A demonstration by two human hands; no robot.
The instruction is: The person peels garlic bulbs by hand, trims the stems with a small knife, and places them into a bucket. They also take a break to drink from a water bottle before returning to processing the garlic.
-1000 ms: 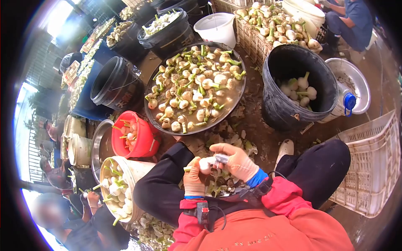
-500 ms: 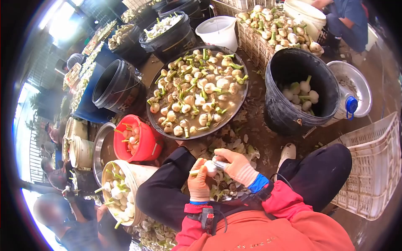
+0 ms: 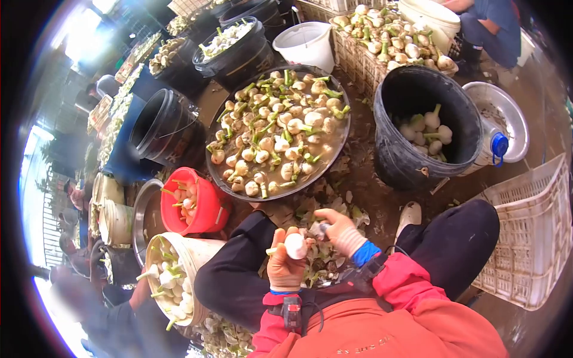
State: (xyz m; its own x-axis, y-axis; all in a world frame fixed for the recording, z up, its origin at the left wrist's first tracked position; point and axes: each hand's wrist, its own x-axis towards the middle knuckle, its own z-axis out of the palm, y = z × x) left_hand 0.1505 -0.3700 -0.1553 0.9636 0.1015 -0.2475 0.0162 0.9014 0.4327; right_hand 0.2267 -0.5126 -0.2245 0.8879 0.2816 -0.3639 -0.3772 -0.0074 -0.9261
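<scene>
My left hand [image 3: 284, 267], in an orange-and-cream work glove, closes around a white garlic bulb [image 3: 295, 246]; its cut green stem pokes out to the left. Just right of the bulb is my right hand [image 3: 342, 232], gloved the same way and curled round a small silver metal tool [image 3: 324, 228]. Fingers hide most of that tool, so its exact kind does not show. The tool and the bulb are apart. Below both hands, peeled skins and leaf scraps [image 3: 325, 265] lie on the ground between my legs.
A wide basin [image 3: 345, 140] holds unpeeled garlic in muddy water. Around it stand a red bucket [image 3: 224, 212], a tipped cream bucket [image 3: 200, 253] with peeled bulbs, a black bucket [image 3: 391, 155] and a white crate [image 3: 525, 232]. Other people [image 3: 492, 30] sit nearby.
My right hand and the metal tool have drawn slightly away from the bulb. In my left hand the bulb has turned, showing a rounder, whiter side.
</scene>
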